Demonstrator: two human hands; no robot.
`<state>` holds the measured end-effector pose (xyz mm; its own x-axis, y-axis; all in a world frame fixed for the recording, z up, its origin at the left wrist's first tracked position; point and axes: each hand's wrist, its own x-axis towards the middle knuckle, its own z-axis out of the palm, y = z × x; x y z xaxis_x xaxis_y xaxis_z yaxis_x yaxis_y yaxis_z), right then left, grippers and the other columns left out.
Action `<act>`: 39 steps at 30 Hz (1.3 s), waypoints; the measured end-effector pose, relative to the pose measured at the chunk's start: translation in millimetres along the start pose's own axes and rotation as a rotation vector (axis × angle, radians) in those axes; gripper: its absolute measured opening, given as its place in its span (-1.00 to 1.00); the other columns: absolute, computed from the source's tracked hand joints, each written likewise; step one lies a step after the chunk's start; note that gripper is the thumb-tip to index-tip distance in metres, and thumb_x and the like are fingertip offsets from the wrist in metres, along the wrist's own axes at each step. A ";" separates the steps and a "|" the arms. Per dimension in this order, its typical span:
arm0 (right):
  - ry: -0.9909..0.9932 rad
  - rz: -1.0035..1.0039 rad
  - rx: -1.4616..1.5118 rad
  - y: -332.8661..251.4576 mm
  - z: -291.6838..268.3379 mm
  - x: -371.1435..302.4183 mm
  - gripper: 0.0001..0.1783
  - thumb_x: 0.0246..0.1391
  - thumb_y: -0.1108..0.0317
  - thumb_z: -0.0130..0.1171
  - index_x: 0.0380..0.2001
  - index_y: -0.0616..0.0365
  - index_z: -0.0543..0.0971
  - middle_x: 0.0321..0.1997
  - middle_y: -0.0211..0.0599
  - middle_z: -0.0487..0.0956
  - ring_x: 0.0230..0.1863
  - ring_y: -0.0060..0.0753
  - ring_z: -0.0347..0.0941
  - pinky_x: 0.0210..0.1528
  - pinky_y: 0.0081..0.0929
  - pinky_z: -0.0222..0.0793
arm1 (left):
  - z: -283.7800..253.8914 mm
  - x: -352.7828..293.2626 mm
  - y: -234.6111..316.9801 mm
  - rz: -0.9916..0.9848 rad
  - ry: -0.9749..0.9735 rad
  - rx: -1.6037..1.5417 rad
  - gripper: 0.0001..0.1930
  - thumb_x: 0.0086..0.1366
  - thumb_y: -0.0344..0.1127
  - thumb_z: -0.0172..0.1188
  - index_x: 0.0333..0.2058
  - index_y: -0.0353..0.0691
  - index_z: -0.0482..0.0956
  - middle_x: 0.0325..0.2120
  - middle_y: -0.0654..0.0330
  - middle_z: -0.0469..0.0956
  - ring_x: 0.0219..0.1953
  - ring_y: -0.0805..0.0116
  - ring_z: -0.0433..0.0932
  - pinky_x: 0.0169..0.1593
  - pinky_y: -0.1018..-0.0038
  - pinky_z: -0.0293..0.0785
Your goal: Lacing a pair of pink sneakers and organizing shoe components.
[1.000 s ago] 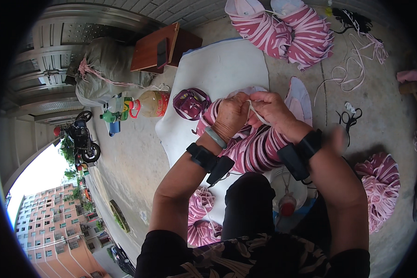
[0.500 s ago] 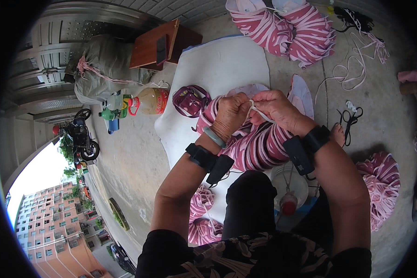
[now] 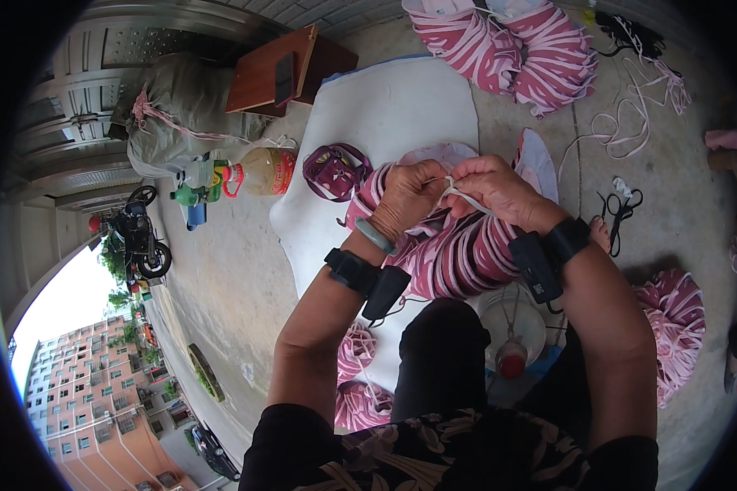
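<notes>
A pale cord (image 3: 467, 199) is pinched between my two hands, with a small loop or knot where they meet. My left hand (image 3: 411, 196), with a jade-coloured bangle at its wrist, is closed on one part of the cord. My right hand (image 3: 495, 190) grips the other part with thumb and fingers. Right under them lies a bundle of pink and white striped fabric pieces (image 3: 467, 258), stacked in a curve. A pale flap of fabric (image 3: 535, 168) stands up at its right. The exact shape of the knot is hidden by my fingers.
A white sheet (image 3: 385, 98) covers part of the concrete floor. A purple pouch (image 3: 334, 173) lies on it. More striped bundles (image 3: 549, 61) lie at the far side. Black scissors (image 3: 621, 214) lie right; a basin (image 3: 528, 319) stands close by. Bottles (image 3: 268, 172) and a wooden box (image 3: 278, 69) are left.
Both hands stay together on the cord, shifting only slightly. The fingers of my left hand have moved a little at the knot, and the whole view has tilted slightly.
</notes>
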<state>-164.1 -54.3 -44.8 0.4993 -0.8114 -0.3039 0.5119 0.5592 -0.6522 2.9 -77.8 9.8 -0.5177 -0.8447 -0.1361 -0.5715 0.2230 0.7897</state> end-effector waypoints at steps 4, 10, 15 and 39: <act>-0.005 -0.011 0.006 -2.2 4.3 0.7 -0.88 -0.03 0.52 -0.03 -0.40 0.37 0.42 -0.51 -0.18 0.49 -0.45 -0.33 0.52 -0.47 -0.56 0.46 | -0.1 -1.6 5.6 -0.084 -0.053 -0.116 -0.96 0.11 -0.54 0.06 -0.45 -0.33 0.49 -0.65 0.28 0.47 -0.58 0.63 0.41 -0.47 0.64 0.38; 0.179 -0.548 -1.458 -8.9 8.6 0.1 -0.85 -0.15 0.44 0.05 -0.51 0.31 0.35 -0.61 -0.03 0.49 -0.52 -0.12 0.49 -0.50 -0.32 0.40 | 6.6 4.5 12.9 -0.133 -0.044 -0.053 -0.93 0.13 -0.50 0.04 -0.46 -0.36 0.49 -0.68 0.28 0.46 -0.62 0.61 0.45 -0.53 0.65 0.39; 0.330 -0.525 -1.680 -9.4 0.0 -2.6 -0.76 -0.18 0.48 0.00 -0.37 0.30 0.28 -0.59 -0.02 0.49 -0.47 -0.02 0.46 -0.43 -0.25 0.39 | 16.6 14.3 8.8 -0.179 -0.017 -0.045 -0.92 0.11 -0.48 0.06 -0.47 -0.37 0.48 -0.71 0.26 0.44 -0.65 0.56 0.47 -0.59 0.63 0.37; 0.085 -0.473 -1.140 1.6 -0.6 -13.1 -0.84 -0.10 0.40 0.01 -0.48 0.28 0.48 -0.63 -0.12 0.45 -0.62 -0.34 0.36 -0.48 -0.46 0.28 | -0.4 -27.1 -11.8 -0.308 -0.154 -0.580 -0.68 0.09 -0.65 -0.08 -0.16 -0.23 0.34 -0.48 0.34 0.42 -0.40 0.62 0.39 -0.28 0.69 0.28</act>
<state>-170.2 -42.9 -42.3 0.3622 -0.9256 0.1096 -0.2930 -0.2247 -0.9293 24.0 -57.8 4.5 -0.4952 -0.7392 -0.4564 -0.2952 -0.3510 0.8886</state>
